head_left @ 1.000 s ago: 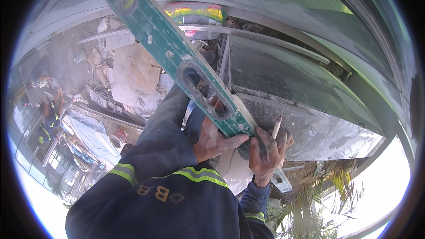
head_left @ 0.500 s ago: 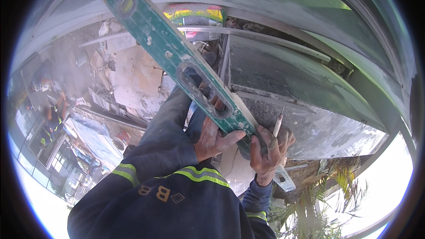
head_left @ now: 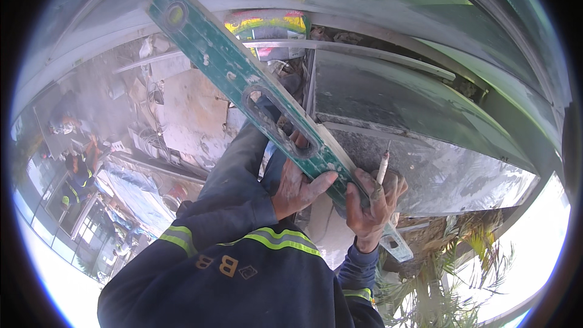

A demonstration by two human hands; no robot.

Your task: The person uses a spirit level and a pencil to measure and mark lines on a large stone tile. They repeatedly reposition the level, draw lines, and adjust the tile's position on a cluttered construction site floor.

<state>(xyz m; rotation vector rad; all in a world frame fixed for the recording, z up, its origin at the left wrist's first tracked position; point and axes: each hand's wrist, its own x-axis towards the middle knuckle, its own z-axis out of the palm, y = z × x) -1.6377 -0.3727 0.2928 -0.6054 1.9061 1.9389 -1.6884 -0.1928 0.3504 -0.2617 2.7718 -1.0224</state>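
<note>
A long green spirit level, smeared with pale dust, slants from the upper left to the lower right in front of me. My left hand grips its lower edge, thumb across the face and fingers hidden behind. Farther along, my right hand is closed on the level as well. A whitish pencil-like marker with a thin tip sticks up between the fingers of that hand. Beyond the right hand the level's far end shows. Behind the level lies a grey stone slab with a dusty top.
A dark panel and a narrow metal strip rise behind the slab. A colourful bag lies at the back. Boards and cables clutter the left. People in dark clothing are at the far left; palm leaves hang lower right.
The view has shifted slightly, so the whole scene sits a little lower and to the right. Both hands keep their hold on the spirit level, and the marker stays between the right fingers.
</note>
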